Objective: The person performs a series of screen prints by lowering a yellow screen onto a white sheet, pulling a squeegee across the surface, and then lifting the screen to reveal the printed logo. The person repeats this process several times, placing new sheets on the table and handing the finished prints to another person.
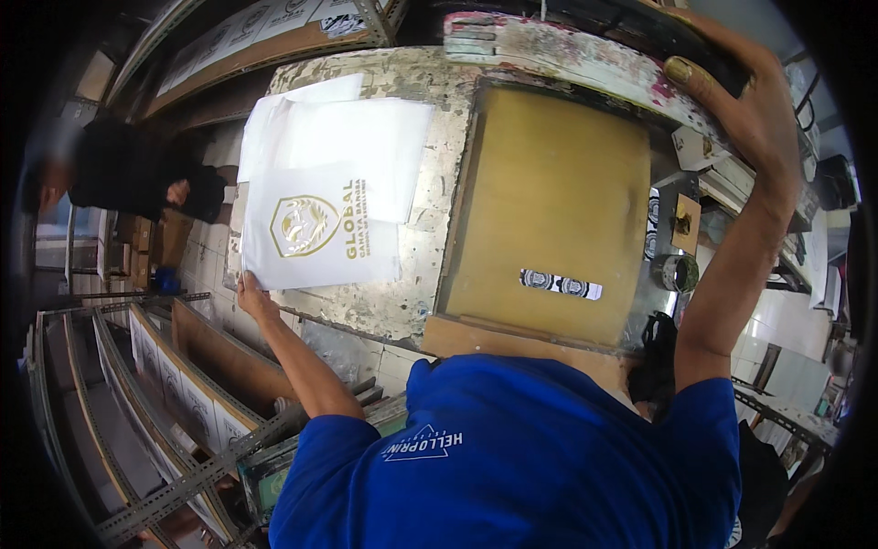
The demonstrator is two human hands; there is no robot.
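Note:
At the left of the worktable, my left hand [254, 295] pinches the near-left corner of a white printed sheet [375, 261], which looks thin and carries a gold shield emblem and lettering. The sheet lies over other blank white sheets [366, 128]. Up at the far right, my right hand [745, 105] grips a paint-stained wooden frame [576, 55], thumb on its near side and fingers hidden behind it. Between the hands lies a flat yellow-brown printing bed [558, 183], with a black-and-white emblem strip [560, 284] near its front edge.
A small jar [677, 273] and a brown card [686, 224] stand right of the bed. Metal racks with printed sheets are at the far left [256, 55] and lower left [174, 384]. Another person in dark clothes [137, 169] is at the left, beyond the table.

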